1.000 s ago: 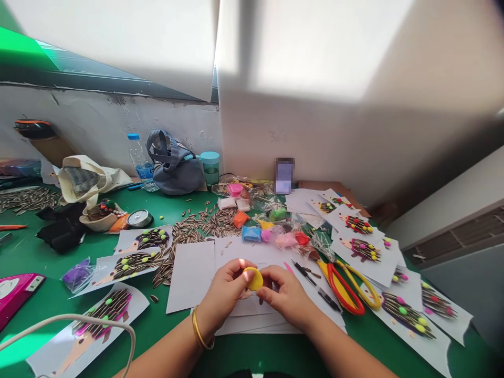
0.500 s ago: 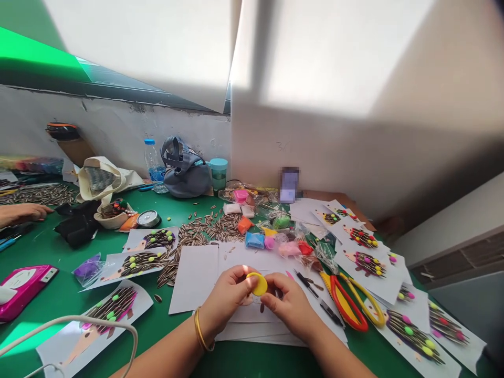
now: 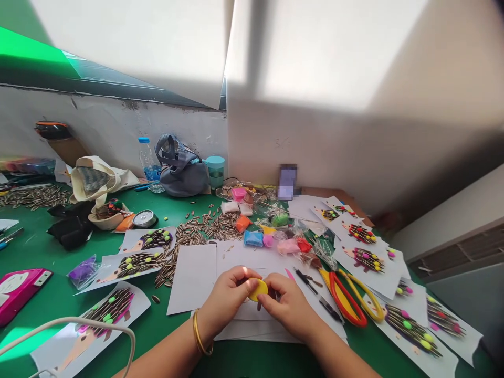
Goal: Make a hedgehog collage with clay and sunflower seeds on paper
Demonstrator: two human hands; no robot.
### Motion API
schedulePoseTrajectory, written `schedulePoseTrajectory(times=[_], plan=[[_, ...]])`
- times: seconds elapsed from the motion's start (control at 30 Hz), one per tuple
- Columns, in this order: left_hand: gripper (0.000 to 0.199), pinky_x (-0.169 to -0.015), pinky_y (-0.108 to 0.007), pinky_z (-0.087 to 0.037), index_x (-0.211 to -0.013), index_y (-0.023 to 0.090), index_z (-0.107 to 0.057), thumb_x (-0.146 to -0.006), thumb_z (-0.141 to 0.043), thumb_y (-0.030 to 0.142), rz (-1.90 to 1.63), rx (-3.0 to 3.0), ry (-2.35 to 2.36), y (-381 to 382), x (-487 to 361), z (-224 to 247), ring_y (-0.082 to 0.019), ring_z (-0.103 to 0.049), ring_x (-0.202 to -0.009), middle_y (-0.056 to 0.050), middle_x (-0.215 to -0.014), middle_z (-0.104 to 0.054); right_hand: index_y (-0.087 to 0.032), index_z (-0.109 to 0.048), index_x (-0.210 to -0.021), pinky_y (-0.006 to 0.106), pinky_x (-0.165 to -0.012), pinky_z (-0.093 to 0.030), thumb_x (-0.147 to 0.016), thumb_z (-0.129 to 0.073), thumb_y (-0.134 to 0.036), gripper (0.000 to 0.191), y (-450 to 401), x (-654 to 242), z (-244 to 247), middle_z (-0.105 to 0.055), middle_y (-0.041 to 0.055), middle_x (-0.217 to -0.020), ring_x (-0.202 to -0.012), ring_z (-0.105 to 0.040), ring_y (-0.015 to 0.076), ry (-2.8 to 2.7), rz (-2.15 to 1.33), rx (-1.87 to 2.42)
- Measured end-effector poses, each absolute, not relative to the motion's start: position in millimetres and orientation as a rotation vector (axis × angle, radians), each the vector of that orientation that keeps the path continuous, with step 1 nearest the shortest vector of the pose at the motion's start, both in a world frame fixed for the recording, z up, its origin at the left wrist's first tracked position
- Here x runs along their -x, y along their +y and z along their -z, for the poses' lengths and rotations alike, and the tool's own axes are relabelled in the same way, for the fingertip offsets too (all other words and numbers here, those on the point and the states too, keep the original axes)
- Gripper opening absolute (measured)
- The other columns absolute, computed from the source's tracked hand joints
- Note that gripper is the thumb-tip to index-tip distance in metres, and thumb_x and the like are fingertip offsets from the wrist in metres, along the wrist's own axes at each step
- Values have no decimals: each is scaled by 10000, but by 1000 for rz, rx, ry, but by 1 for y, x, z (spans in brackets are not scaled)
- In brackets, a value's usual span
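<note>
While the left hand (image 3: 232, 296) pinches a yellow disc (image 3: 259, 290) between thumb and fingers at the lower centre of the frame, the right hand (image 3: 289, 302) has its fingers curled at the disc's right edge; whether they grip it too, I cannot tell. Beneath both hands lie white sheets (image 3: 244, 332), with a black pen (image 3: 325, 304) on them, right of centre. Just beside, to the right, rest scissors (image 3: 352, 302) with red and yellow handles. Above the hands, mid-frame, sit a blue packet (image 3: 253, 239) and, left of it, a spread of striped seeds (image 3: 205, 229). Hedgehog pictures with dark spines and bright dots lie at the lower left (image 3: 81, 346) and along the right side of the frame (image 3: 368, 260).
</note>
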State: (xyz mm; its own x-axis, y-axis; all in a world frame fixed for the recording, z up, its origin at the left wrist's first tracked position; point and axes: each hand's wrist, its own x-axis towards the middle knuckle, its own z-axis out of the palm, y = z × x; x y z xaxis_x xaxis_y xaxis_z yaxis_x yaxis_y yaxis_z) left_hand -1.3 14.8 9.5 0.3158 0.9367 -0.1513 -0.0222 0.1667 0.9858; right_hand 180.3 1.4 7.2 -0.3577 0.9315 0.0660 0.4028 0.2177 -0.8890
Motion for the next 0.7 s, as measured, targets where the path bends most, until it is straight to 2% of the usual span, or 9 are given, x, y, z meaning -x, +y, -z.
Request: schedulePoseTrajectory(times=[0.1, 0.3, 0.4, 0.5, 0.6, 0.7], plan=[[278, -590, -234, -406, -879, 162, -688, -808, -677, 431, -901, -1116, 1011, 14, 1, -9, -128, -534, -659, -13, -754, -632, -215, -701, -847, 263, -669, -416, -875, -618, -457, 258, 3, -182, -6, -628, 8, -762, -727, -555, 162, -1836, -1136, 1161], [441, -698, -271, -479, -1161, 219, -664, -802, -675, 473, -879, -1052, 1001, 9, 0, -21, -201, -622, -885, -62, -1019, -684, -194, -607, -699, 249, -637, -400, -896, -571, -314, 234, 3, -182, -5, -595, -7, -708, -685, -545, 142, -1828, -1078, 1219], [340, -716, -283, -484, -1018, 193, -710, -800, -682, 452, -861, -1149, 979, 10, 0, -21, -195, -620, -839, -54, -942, -685, -191, -607, -685, 250, -635, -398, -886, -578, -288, 225, 2, -182, -5, -610, -2, -710, -693, -555, 145, -1854, -1075, 1223], [252, -729, -283, -470, -805, 158, -698, -796, -695, 410, -878, -1243, 991, 12, 0, -19, -175, -590, -772, -36, -804, -660, -194, -662, -764, 258, -647, -404, -879, -618, -379, 222, 2, -181, -5, -626, 7, -741, -710, -561, 153, -1854, -1103, 1196], [237, -703, -262, -448, -793, 159, -676, -827, -665, 393, -903, -1223, 983, 12, -2, -19, -157, -564, -746, -19, -759, -642, -205, -692, -836, 264, -662, -408, -851, -651, -480, 278, 3, -181, -5, -632, 9, -777, -737, -563, 162, -1835, -1123, 1141], [254, -674, -251, -445, -803, 161, -661, -846, -643, 411, -889, -1143, 909, 10, -3, -20, -146, -566, -724, -12, -765, -629, -199, -677, -757, 263, -678, -416, -908, -589, -431, 290, 4, -181, -6, -638, 11, -755, -738, -577, 157, -1818, -1127, 1157]])
